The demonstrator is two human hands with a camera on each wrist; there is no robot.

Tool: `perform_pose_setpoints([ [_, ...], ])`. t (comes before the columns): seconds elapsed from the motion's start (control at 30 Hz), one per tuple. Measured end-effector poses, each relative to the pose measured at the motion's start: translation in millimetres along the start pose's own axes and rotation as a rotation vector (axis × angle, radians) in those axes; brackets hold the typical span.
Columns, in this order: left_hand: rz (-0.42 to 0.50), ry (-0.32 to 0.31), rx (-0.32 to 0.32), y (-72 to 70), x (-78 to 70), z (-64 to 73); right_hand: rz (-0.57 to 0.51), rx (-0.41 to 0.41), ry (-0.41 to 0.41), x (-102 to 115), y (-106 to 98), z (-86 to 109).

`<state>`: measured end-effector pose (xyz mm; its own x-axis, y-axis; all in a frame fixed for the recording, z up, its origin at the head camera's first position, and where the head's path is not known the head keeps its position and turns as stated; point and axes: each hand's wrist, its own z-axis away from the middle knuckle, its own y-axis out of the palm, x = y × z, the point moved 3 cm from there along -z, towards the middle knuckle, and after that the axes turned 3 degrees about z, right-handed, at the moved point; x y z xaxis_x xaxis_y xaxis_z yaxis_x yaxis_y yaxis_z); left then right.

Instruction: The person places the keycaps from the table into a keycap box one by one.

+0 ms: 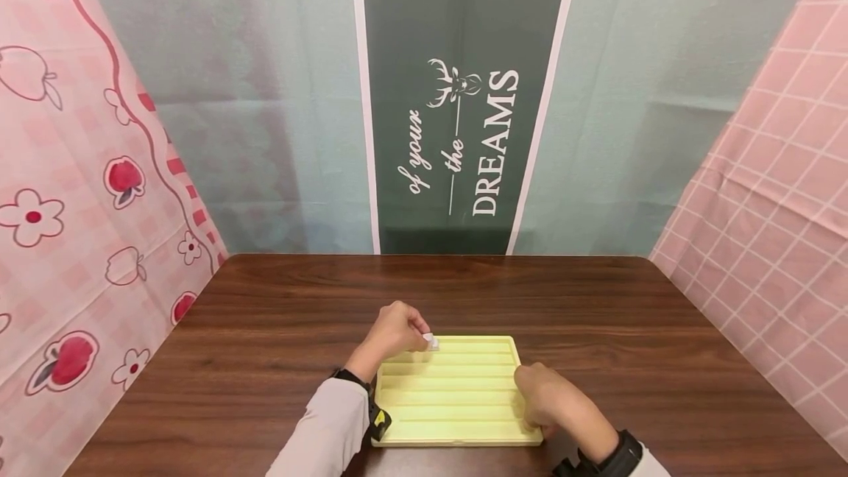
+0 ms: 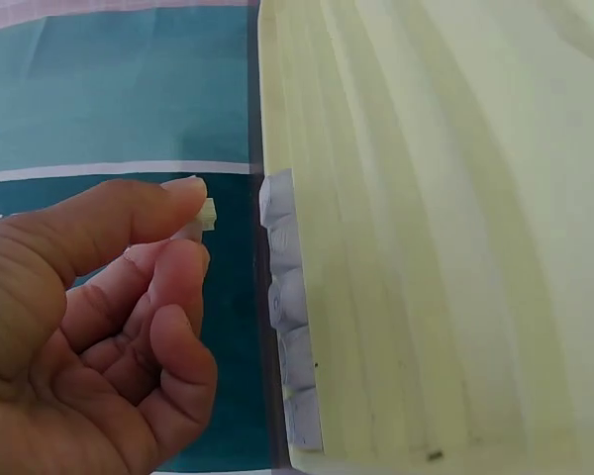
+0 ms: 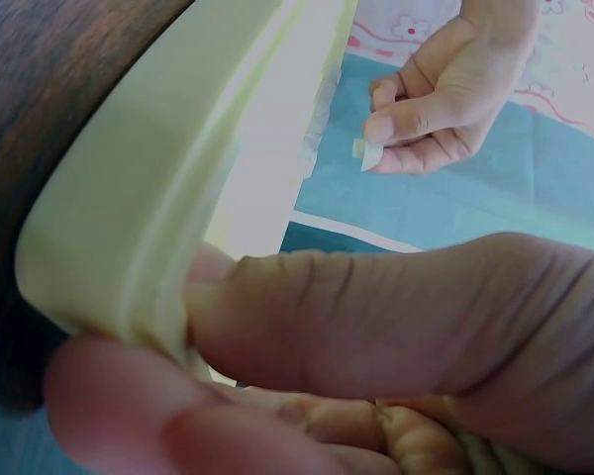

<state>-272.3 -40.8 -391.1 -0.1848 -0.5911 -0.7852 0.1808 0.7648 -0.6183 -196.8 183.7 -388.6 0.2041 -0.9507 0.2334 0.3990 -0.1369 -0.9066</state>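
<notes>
A pale yellow tray point(image 1: 457, 393) with parallel ridges lies on the table. Between thumb and fingertips, my left hand point(image 1: 397, 330) pinches a small white keycap-like piece point(image 2: 209, 215) by the tray's far left corner. In the left wrist view this piece is apart from the tray, with its pale yellowish underside showing. Several similar white pieces point(image 2: 289, 300) sit side by side in a row along the tray's edge; faint marks on them are too blurred to read. My right hand point(image 1: 546, 397) grips the tray's right side, its thumb on the rim point(image 3: 168, 228).
The dark wood-grain table point(image 1: 298, 293) extends around the tray. A green cloth with lettering point(image 1: 457, 94) hangs behind it. Pink printed cloths hang at the left point(image 1: 73, 241) and right point(image 1: 762, 205). Both wrists wear black straps.
</notes>
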Motion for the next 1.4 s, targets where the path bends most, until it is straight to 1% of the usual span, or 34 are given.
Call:
perform_pose_setpoints([
  [0.27,-0.031,0.021,0.007,7.5,-7.0,-7.8,0.019,0.005,0.006,-1.0,-0.4,-0.9],
  [0.47,-0.096,0.055,-0.011,11.8,-11.3,-11.1,0.01,0.007,0.006,-1.2,0.7,-1.1],
  [0.57,-0.117,0.042,-0.005,14.0,-12.5,-11.8,0.003,0.005,0.005,-1.0,1.1,-0.8],
  [0.7,-0.127,0.021,0.021,18.3,-14.5,-13.6,-0.008,0.003,0.012,-1.1,1.5,-0.3],
  [0.87,-0.155,0.019,0.035,22.6,-17.4,-15.5,-0.007,-0.007,0.008,-0.9,0.2,1.0],
  [1.07,-0.206,-0.001,0.065,28.2,-15.2,-17.0,0.01,-0.007,0.007,0.1,1.1,0.4],
  [1.13,-0.222,-0.001,0.067,29.7,-14.2,-17.8,0.016,-0.001,0.009,0.2,1.3,0.1],
  [1.3,-0.287,0.024,0.042,31.6,-14.0,-19.9,0.002,0.009,0.004,0.7,1.1,0.2],
  [1.4,-0.329,0.027,0.042,32.6,-14.8,-21.5,-0.004,0.012,-0.004,0.7,0.8,0.4],
])
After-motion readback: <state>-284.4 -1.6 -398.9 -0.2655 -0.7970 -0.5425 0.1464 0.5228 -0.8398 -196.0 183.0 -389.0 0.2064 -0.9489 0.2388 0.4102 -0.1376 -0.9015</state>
